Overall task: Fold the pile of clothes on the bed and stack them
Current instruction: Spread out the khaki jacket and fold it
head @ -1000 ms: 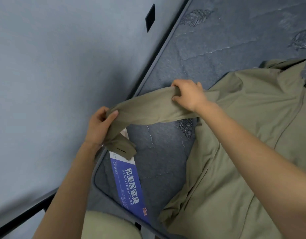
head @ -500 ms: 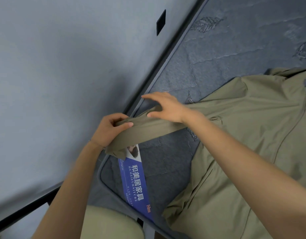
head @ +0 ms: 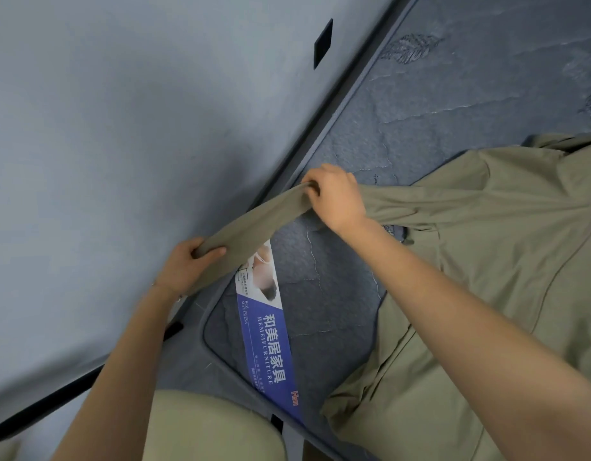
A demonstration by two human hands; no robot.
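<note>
The sleeve (head: 254, 224) of an olive jacket (head: 487, 277) is pulled taut between the two hands above the near corner of the bed. The left hand (head: 187, 266) grips the sleeve near its end, thumb over the top and fingers curled beneath. The right hand (head: 337, 197) clenches the same sleeve further up, towards the shoulder, knuckles up. The jacket's body lies spread on the grey-blue mattress (head: 453, 78), to the right of both hands and under the right forearm.

The cuff is hidden behind the left palm. The picture's right edge cuts off the jacket's far half, and most of its collar. The cloth is plain, thin and lightly creased, with a long seam running down the front. A blue label (head: 267, 341) with white lettering lies across the mattress corner under the sleeve.
</note>
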